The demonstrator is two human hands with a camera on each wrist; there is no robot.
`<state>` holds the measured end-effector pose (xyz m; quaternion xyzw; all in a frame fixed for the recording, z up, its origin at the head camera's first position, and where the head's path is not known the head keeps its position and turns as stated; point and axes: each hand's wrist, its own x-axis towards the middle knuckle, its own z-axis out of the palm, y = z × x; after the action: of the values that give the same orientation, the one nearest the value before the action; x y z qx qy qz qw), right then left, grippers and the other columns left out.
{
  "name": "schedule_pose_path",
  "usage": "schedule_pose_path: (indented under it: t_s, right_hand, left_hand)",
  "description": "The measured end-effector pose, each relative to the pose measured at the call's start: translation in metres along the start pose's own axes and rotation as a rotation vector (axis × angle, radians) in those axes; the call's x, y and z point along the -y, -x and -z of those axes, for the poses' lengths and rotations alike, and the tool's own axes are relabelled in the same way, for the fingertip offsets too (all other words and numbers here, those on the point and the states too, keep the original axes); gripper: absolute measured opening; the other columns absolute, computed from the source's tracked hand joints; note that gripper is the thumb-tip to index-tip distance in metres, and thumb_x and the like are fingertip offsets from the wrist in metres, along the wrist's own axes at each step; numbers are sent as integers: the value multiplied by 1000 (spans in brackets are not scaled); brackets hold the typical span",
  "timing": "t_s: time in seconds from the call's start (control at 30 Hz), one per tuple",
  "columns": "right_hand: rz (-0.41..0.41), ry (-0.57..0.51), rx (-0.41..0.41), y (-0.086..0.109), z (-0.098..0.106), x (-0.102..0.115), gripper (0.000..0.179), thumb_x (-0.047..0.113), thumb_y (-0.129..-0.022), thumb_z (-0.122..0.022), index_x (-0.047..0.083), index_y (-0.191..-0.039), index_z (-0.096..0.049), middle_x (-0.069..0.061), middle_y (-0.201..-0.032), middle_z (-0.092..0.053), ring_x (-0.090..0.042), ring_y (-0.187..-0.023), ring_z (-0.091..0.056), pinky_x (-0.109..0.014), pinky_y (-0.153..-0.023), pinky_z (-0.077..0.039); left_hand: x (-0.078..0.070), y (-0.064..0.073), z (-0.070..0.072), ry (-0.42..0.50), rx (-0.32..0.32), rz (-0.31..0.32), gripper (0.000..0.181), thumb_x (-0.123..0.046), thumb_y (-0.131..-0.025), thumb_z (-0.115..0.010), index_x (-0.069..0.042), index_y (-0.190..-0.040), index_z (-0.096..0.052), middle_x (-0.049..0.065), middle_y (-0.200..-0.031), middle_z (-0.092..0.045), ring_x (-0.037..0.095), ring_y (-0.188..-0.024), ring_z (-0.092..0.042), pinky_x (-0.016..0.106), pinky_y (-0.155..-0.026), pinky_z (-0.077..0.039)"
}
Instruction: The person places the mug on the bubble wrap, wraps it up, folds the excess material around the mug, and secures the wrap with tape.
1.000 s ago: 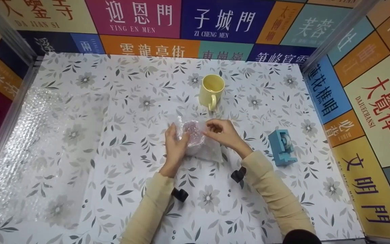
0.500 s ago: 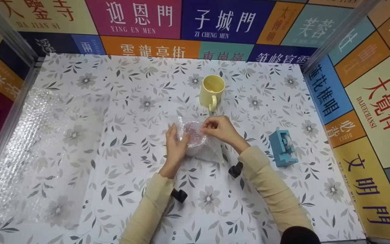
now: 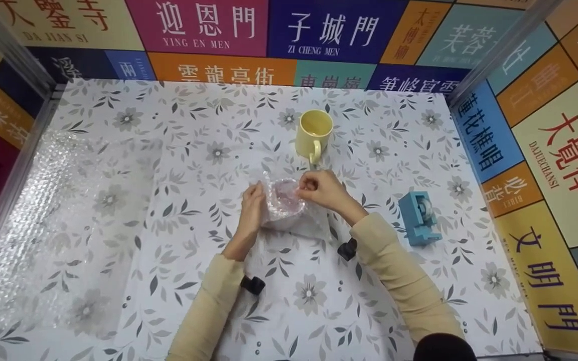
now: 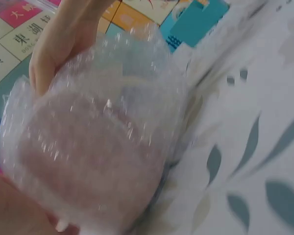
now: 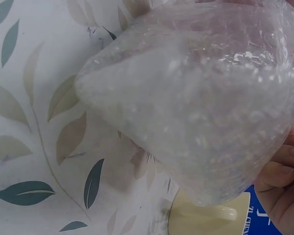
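In the head view, a bubble-wrapped bundle (image 3: 286, 213) sits on the table's middle, with something round and pink inside. The left wrist view shows this pink round thing (image 4: 83, 156) through the bubbles; its kind is hidden. My left hand (image 3: 251, 210) lies along the bundle's left side, fingers fairly straight and touching the wrap. At the upper right rim, my right hand (image 3: 323, 189) pinches the wrap's edge between thumb and curled forefinger. A loose corner of the wrap sticks out at the bundle's lower right.
A yellow mug (image 3: 314, 134) stands just behind the bundle. To the right is a blue tape dispenser (image 3: 417, 219) with a roll. A large bubble-wrap sheet (image 3: 68, 230) covers the table's left side. Printed walls enclose the table's back and sides.
My left hand has shifted left, its thumb moving off the bundle's rim to the outer side. The right hand has moved slightly left and now pinches the wrap's edge further inward.
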<state>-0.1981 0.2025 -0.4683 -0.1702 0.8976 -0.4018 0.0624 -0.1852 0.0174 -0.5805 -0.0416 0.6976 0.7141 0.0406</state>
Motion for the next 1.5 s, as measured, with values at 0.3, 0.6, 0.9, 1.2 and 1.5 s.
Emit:
schedule_pose_path:
  t_s: [0.3,0.6,0.9,1.2,1.5]
  right_hand:
    - [10,-9,-16,1,0,0,9,3,-72,-68,0,-72,-60,3,-60,-46,-10,-57,-41,-21,-53,-35]
    - [62,-14,-35,1,-2,-2,9,2,-71,-68,0,-69,-59,4,-58,-45,-10,-55,-40,-21,-51,-34]
    - [26,2,-11,2,-2,-2,10,3,-73,-69,1,-71,-59,3,-59,-47,-10,-55,-41,-21,-51,-35]
    - [26,4,-15,2,-3,-2,9,4,-74,-68,2,-72,-60,2,-59,-48,-10,-55,-42,-21,-51,-36]
    - [105,42,-87,3,-6,-3,10,4,-71,-68,2,-70,-59,2,-57,-48,-8,-54,-41,-21,-51,-35]
  left_hand:
    - [-77,9,30,-273,79,-157,47,-5,-72,-71,10,-114,-55,17,-94,-52,23,-80,-47,25,-70,-40]
    - [-104,-30,48,-573,508,-346,47,-11,-69,-75,0,-111,-56,17,-109,-56,31,-108,-42,45,-96,-29]
    - [-121,-54,40,-466,791,-148,19,5,-63,-72,4,-78,-59,0,-72,-55,19,-74,-49,31,-73,-41]
    - [-133,-49,27,-522,858,-126,12,7,-63,-59,7,-74,-63,-5,-60,-52,7,-54,-39,19,-51,-32]
    - [-131,-42,13,-542,806,-70,28,-10,-78,-61,-13,-53,-49,-9,-46,-32,4,-42,-25,19,-41,-20]
